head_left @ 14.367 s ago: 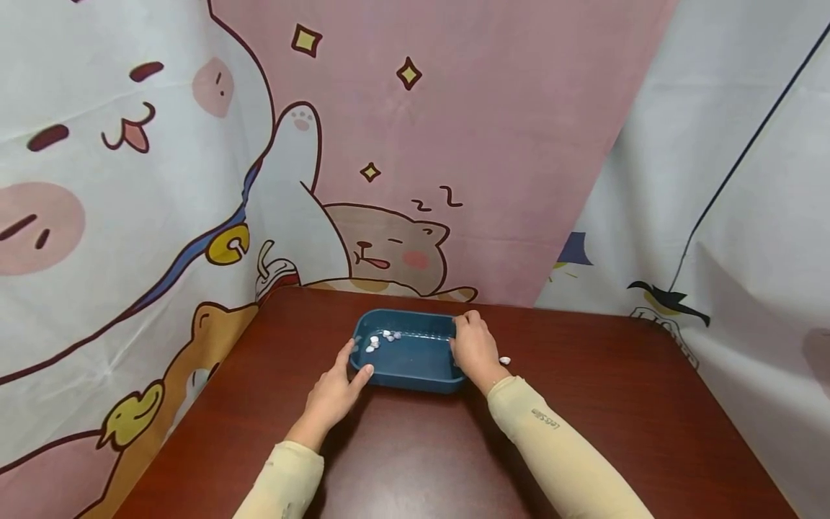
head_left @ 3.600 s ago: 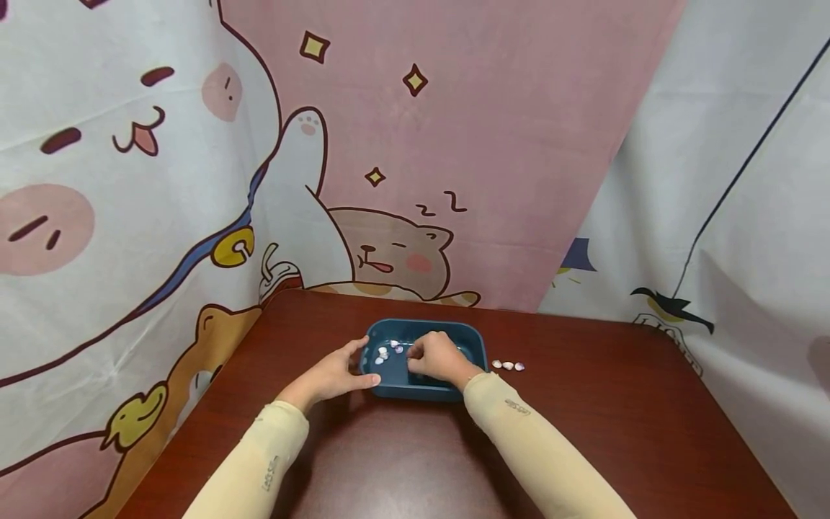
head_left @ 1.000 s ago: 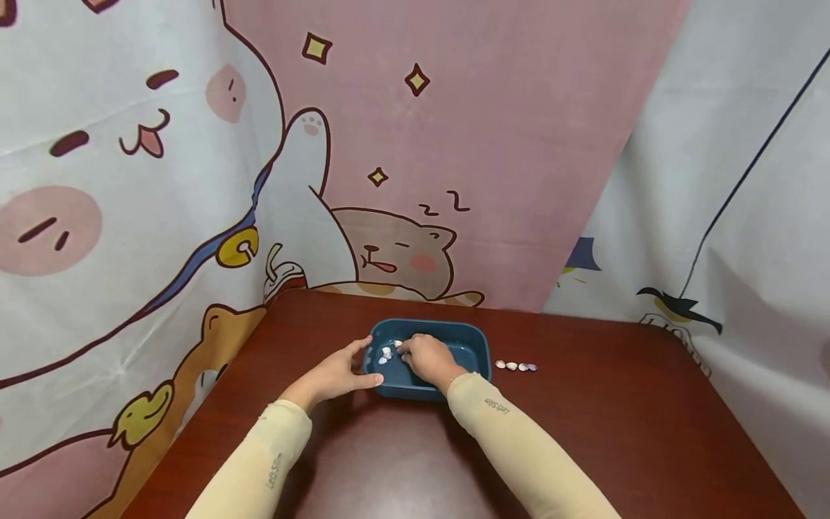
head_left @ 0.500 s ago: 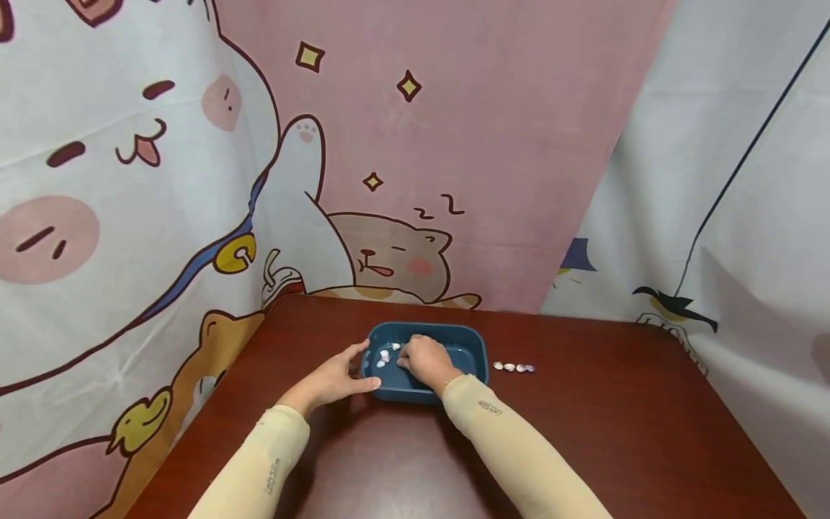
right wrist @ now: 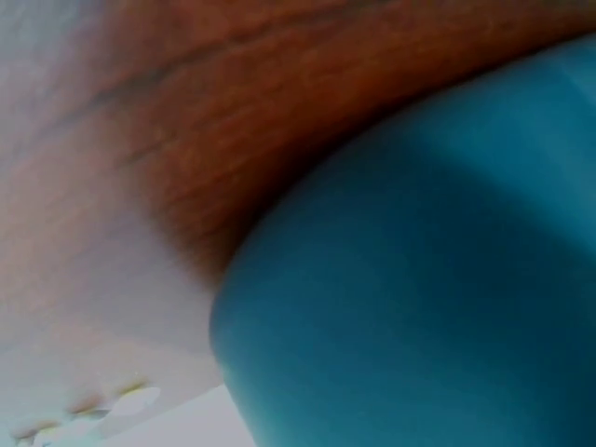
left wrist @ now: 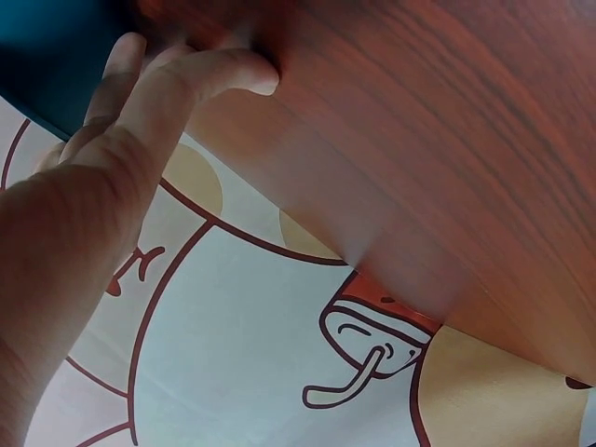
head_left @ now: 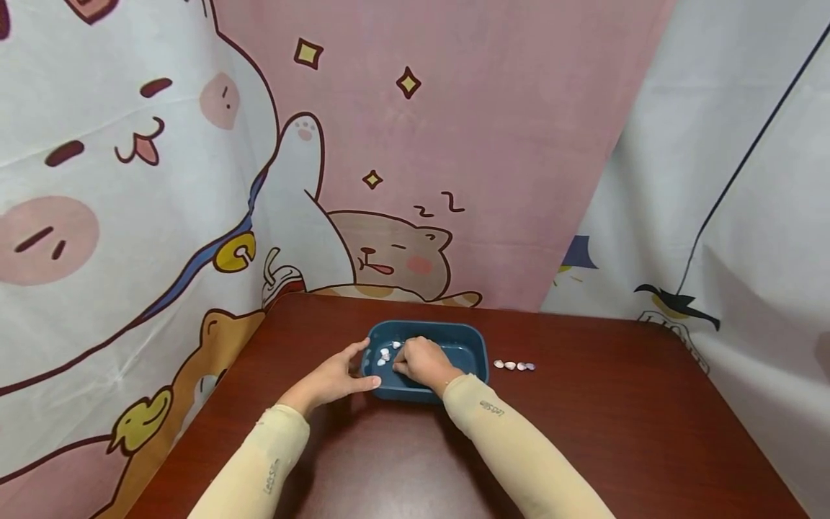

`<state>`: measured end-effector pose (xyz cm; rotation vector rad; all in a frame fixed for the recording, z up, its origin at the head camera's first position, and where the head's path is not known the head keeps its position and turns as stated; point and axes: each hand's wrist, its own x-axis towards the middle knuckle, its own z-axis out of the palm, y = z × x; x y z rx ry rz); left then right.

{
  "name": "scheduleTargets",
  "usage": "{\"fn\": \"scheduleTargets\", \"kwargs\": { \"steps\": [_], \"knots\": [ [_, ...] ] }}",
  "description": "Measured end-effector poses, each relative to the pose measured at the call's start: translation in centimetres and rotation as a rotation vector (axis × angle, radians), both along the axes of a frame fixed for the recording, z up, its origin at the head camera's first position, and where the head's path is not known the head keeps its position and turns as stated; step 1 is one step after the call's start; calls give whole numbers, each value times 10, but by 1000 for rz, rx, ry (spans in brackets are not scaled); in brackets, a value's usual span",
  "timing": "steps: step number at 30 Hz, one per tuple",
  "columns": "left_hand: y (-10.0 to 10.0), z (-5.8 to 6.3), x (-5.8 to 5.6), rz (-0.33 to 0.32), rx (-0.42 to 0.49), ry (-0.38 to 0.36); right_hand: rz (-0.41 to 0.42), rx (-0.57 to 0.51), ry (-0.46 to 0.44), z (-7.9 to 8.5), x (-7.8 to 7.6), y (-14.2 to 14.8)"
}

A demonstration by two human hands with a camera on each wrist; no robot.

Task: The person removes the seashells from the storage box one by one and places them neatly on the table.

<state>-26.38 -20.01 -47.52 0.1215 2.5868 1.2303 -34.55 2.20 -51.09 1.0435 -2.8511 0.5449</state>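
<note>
While shells [head_left: 385, 354] lie inside, hands [head_left: 332, 375] [head_left: 426, 361] are at the tray [head_left: 408, 394].

- Table [head_left: 616, 432]: reddish-brown, with visible wood grain.
- Fabric backdrop [head_left: 519, 144]: pink and white, located behind the table and along both sides.
- Printed sleeping animal [head_left: 395, 249]: brown, directly above the table's far edge.
- Printed bird [head_left: 676, 301]: dark, near the table's far right corner.

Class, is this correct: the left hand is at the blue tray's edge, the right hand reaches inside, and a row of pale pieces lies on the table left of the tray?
The side is wrong: the row of pale pieces lies right of the blue tray, as the head view shows. The rest stands.
</note>
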Motion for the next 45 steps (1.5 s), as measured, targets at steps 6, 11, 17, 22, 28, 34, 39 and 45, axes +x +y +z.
{"fn": "scheduleTargets", "kwargs": {
  "steps": [6, 11, 17, 22, 28, 34, 39, 45],
  "knots": [
    [0, 2, 0, 2, -7, -4, -5, -16, -32, 4, 1, 1],
    [0, 4, 1, 2, -10, -7, -20, -14, -38, 5, 1, 1],
    [0, 2, 1, 0, -7, -6, -39, -11, -56, 4, 3, 2],
    [1, 1, 2, -7, -13, -4, -32, -112, -94, 6, 4, 9],
    [3, 2, 0, -16, -7, 8, -48, -273, -143, 30, 4, 35],
    [5, 1, -1, 0, -5, 15, -163, -340, -110, 60, -1, 93],
    [4, 0, -2, 5, -21, 32, -287, -358, -109, 67, -5, 154],
    [4, 0, -2, 1, -27, 26, -386, -314, -125, 44, -5, 218]
  ]
}}
